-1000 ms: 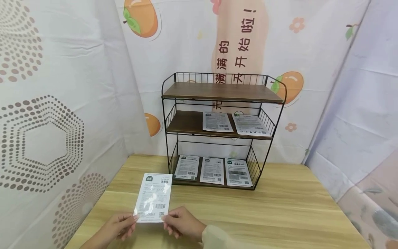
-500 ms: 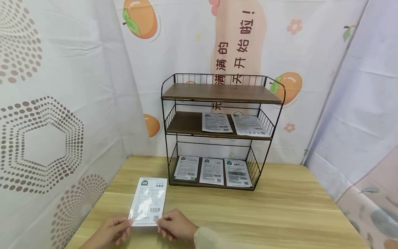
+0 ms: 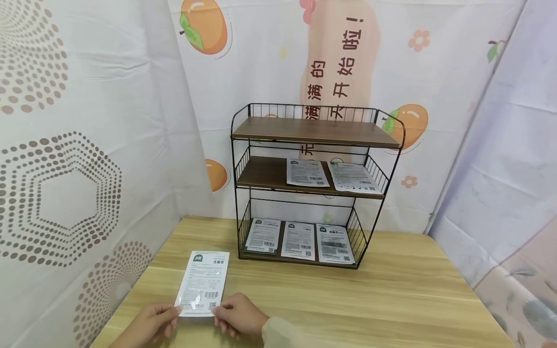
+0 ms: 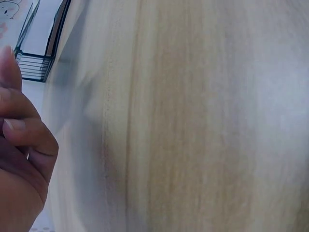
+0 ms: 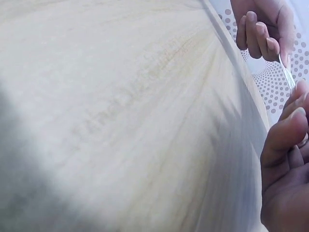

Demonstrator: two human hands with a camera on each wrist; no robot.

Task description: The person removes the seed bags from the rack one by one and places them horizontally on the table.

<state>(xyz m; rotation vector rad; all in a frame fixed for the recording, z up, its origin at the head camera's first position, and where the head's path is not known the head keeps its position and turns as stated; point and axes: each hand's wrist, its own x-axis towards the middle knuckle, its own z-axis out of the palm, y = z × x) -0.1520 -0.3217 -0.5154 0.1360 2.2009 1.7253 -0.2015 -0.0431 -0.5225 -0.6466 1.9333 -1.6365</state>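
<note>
In the head view, my left hand [image 3: 154, 320] and right hand [image 3: 241, 314] pinch the two near corners of a flat white printed packet [image 3: 202, 280]. Its face has a green logo at the far left corner, a barcode and a square code near the right hand. The packet is held up over the left part of the wooden table, left of the rack. The left wrist view catches my left hand [image 4: 24, 145] with curled fingers; the packet is out of sight there. From the right wrist, the packet's thin edge [image 5: 287, 75] shows between both hands.
A black wire rack [image 3: 237, 217] with brown shelves stands at the back of the table [image 3: 391, 299]. Two similar packets [image 3: 307, 172] lie on its middle shelf, three [image 3: 298, 240] on the bottom one. Patterned cloth [image 3: 143, 121] hangs behind and at both sides.
Both hands have moved left with the packet, a little nearer to me. The bright glare on the packet has shrunk. The packets on the rack stay in place.
</note>
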